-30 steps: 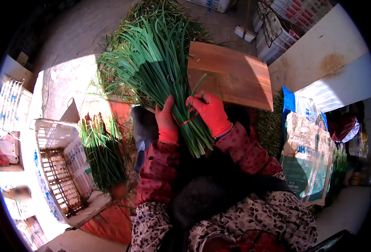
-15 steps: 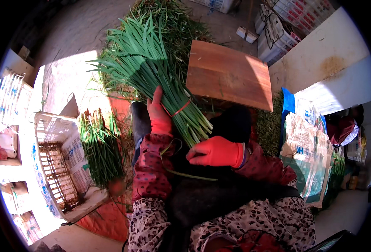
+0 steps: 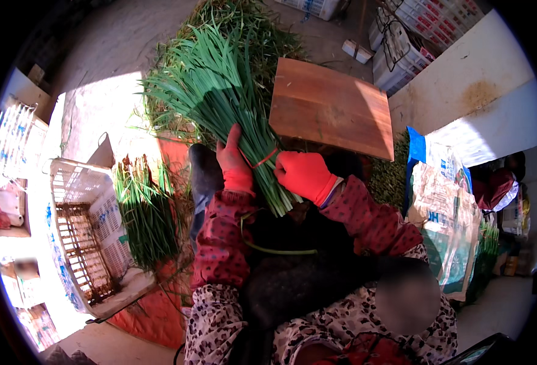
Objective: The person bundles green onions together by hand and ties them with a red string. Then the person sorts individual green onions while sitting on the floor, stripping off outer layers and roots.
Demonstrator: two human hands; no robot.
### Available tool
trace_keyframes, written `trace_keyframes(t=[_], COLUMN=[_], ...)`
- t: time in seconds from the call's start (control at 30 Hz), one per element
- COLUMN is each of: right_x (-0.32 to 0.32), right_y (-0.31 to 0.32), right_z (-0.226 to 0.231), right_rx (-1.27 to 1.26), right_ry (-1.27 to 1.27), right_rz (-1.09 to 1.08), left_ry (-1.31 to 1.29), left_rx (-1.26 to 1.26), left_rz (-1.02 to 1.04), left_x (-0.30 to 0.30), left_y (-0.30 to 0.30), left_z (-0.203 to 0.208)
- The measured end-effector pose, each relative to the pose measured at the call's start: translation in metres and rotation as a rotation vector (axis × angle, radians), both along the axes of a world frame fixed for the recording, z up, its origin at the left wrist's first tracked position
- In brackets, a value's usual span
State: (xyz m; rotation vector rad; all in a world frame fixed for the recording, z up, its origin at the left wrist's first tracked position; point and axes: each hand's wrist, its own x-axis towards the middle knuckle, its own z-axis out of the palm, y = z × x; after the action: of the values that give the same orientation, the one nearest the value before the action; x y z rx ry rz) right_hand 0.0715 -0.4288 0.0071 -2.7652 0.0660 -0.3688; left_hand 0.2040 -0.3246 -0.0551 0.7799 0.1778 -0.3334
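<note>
A thick bunch of green garlic chives (image 3: pixel 210 100) lies slantwise over my lap, leaves up and away, pale stalk ends down toward me. A thin red band (image 3: pixel 262 159) goes round its stalks. My left hand (image 3: pixel 235 161), in a red glove, grips the bunch from its left side, just beside the band. My right hand (image 3: pixel 305 174), also red-gloved, is closed against the right side of the stalks, just below the band; its fingertips are hidden. A loose chive stem (image 3: pixel 280 250) lies across my dark apron (image 3: pixel 317 283).
Ahead is a heap of loose greens (image 3: pixel 256 33), beside a wooden board (image 3: pixel 332 109). More chives (image 3: pixel 147 219) lie left, near a white plastic crate (image 3: pixel 86 243) on an orange-red sheet (image 3: pixel 153 319). A printed sack (image 3: pixel 444 213) stands right; white crates (image 3: pixel 402 55) sit beyond.
My right hand has moved up from the stalk ends to the stalks beside the red band. The bunch has shifted slightly right and turned a little more upright in my left hand.
</note>
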Motion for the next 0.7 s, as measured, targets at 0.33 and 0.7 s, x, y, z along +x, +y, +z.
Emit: trace_keyframes(t=[0.33,0.7], right_x=[-0.045,0.053], right_y=[-0.006,-0.010], right_z=[0.056,-0.010], right_rx=[0.722,1.042], right_ry=[0.625,-0.277], right_rz=[0.223,-0.327], left_ry=[-0.068,-0.372], left_rx=[-0.120,0.025], left_rz=[-0.139,-0.295], left_x=[0.003,-0.041], left_y=[0.010,0.003], left_z=[0.011,0.001])
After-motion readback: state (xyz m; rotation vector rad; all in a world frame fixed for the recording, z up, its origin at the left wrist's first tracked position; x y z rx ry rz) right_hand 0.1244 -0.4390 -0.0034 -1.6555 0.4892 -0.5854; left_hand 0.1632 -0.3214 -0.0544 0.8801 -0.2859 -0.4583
